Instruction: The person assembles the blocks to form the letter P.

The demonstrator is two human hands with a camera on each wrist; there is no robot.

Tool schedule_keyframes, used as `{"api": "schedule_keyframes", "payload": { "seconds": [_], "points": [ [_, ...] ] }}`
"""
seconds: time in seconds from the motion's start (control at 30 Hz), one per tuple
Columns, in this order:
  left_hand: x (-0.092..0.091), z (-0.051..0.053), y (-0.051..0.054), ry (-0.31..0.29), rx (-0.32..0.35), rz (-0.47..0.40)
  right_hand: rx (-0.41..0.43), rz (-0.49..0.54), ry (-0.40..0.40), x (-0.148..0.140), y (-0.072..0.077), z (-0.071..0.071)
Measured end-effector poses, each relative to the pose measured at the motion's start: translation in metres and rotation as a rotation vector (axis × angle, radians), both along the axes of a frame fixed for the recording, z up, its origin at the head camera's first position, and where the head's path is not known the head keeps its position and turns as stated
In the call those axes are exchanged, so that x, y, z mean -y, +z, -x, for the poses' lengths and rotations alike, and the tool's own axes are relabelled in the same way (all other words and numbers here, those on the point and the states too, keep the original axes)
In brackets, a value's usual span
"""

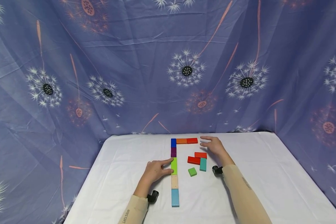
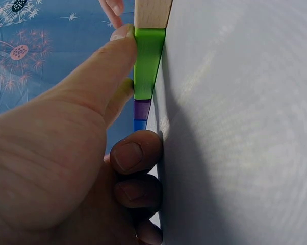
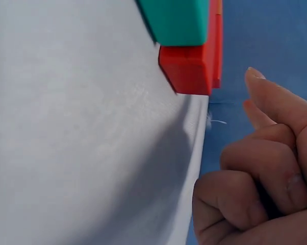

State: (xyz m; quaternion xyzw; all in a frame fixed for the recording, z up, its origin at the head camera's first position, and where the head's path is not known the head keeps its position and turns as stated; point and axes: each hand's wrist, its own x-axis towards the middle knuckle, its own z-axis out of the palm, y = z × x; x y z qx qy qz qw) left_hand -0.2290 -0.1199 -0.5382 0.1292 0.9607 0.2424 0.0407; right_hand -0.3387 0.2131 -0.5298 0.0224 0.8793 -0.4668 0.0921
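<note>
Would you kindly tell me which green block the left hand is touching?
The longer green block, between the purple block and the wooden block; the smaller green block lies apart, untouched.

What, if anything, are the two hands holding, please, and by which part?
Nothing appears gripped: the left hand only touches the long green block, thumb and index finger near its opposite ends; the right hand is empty.
</note>
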Motion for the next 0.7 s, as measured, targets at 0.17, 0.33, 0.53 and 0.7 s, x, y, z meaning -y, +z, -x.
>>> {"api": "schedule_keyframes", "payload": {
  "seconds": [0.17,0.33,0.53,0.7],
  "points": [
    [0.000,0.000,0.001,0.000,0.004,0.007,-0.023,0.004,0.021,-0.004,0.006,-0.014],
    [0.001,-0.002,0.002,-0.003,0.010,-0.004,-0.044,0.002,0.037,-0.008,0.011,-0.030],
    [0.001,-0.001,0.003,-0.003,0.012,-0.012,-0.002,-0.009,0.049,-0.013,0.016,-0.051],
    [0.001,-0.001,0.002,-0.006,0.006,0.002,0.025,-0.032,0.075,-0.018,0.015,-0.071]
  ]
}}
